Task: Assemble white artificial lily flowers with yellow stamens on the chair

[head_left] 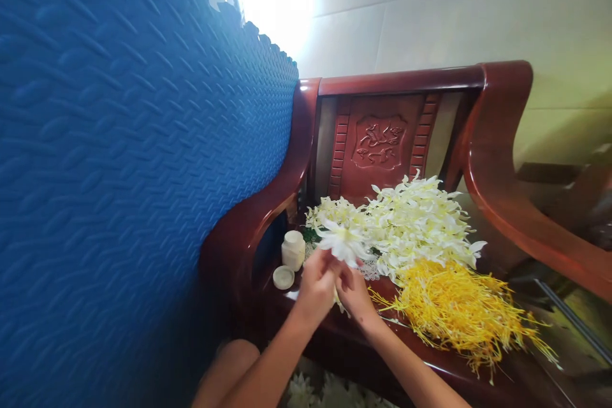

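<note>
Over my remote link I see the left hand (315, 287) and right hand (354, 296) pinching the white flower (345, 243) near its base, just below frame centre, where overtight fingertips could crease it or a leftward swing topple the white jar (293, 251).

looks like home: polished red-brown armchair (238, 233) with carved back (380, 143) right of centre, blue interlocking foam mat (143, 172) upright at left, pale wall (459, 25) upper right.

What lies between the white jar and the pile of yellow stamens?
In the head view, the left hand and right hand, holding a white flower, with a lace mat partly showing behind them.
</note>
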{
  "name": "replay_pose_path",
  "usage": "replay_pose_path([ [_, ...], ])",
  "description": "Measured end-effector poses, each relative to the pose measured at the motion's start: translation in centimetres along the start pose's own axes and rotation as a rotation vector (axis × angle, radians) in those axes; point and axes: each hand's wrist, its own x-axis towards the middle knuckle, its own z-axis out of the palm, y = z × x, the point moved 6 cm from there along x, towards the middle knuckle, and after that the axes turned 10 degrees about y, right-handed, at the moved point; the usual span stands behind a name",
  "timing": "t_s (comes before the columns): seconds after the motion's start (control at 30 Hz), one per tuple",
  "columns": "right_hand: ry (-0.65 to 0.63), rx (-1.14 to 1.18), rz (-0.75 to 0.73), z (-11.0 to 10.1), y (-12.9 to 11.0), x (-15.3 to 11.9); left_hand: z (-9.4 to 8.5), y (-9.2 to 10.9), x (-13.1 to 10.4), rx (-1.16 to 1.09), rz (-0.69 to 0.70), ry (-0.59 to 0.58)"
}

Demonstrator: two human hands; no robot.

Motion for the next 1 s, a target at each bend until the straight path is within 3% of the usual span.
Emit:
replay_pose_path([
  [0.17,0.021,-0.014,0.206,-3.4,0.9,0.2,-5.2,2.5,2.4,0.07,0.11,0.22],
  [0.27,0.032,0.101,0.251,-6.1,-0.2,0.0,-7.5,1.7,3.5,0.137,0.059,0.297],
  [0.37,0.022,0.201,0.239,-8.2,-1.7,-0.4,-8.5,0.0,3.7,0.201,-0.014,0.307],
  [0.47,0.08,0.167,0.145,-10.1,-3.2,-0.9,-8.1,-1.5,3.1,0.247,-0.071,0.24],
  [0.63,0.194,0.013,-0.086,-12.0,-5.1,-2.0,-5.7,-2.5,1.0,0.294,-0.078,0.034],
  [0.8,0.168,-0.012,-0.237,-12.0,-6.3,-2.7,-4.0,-2.6,-0.3,0.317,-0.099,-0.067],
  [1.0,0.193,-0.05,-0.262,-11.7,-6.1,-3.2,-3.4,-2.8,-0.8,0.336,-0.109,-0.109],
])
